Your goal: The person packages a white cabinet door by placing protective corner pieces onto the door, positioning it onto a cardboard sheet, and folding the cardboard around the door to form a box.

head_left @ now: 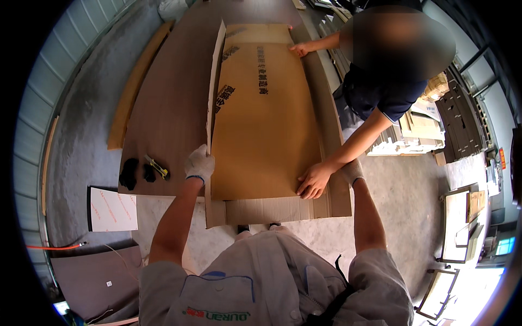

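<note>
While the cardboard sheet [263, 119] lies flat on the brown surface [168, 108] | left hand [199, 164] fingers grip its raised side flap | right hand [352, 171] fingers: cannot tell | co-worker's hand [314, 181] presses the near corner | folding begun, near end flap still flat | utility knife [157, 167] idle.

left hand [199, 164]: gloved, gripping | right hand [352, 171]: gloved, arm extended
</note>
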`<state>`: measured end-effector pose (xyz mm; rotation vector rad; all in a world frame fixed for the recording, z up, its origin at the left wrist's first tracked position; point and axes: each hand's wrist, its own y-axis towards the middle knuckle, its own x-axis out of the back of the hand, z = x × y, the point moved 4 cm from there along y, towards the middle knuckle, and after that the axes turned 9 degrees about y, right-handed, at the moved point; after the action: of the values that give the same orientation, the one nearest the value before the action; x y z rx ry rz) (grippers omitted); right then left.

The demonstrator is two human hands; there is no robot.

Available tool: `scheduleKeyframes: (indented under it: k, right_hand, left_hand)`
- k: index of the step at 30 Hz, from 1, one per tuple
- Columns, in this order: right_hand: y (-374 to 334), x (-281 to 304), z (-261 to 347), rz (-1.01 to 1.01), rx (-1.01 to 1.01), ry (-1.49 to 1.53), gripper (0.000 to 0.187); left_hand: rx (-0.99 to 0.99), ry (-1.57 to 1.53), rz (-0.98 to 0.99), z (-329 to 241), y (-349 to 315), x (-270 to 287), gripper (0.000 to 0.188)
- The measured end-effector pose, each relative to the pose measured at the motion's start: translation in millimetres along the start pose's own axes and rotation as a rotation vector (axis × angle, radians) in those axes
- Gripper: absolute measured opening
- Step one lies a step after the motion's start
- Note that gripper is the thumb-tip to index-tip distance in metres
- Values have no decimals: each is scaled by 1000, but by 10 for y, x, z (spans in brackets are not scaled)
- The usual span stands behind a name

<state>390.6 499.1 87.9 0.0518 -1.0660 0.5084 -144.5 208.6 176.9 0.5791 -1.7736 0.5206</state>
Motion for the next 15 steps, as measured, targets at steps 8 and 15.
scheduleKeyframes:
  k: [8,15]
  right_hand:
    - [65,-124,-557,-172,226,-138,53]
    - [-240,32,-228,-218,-170,391,31]
  left_hand:
    - [-465,331,30,-1299,-55,-235,74]
    - [-487,424,158,-1578,-47,-743,89]
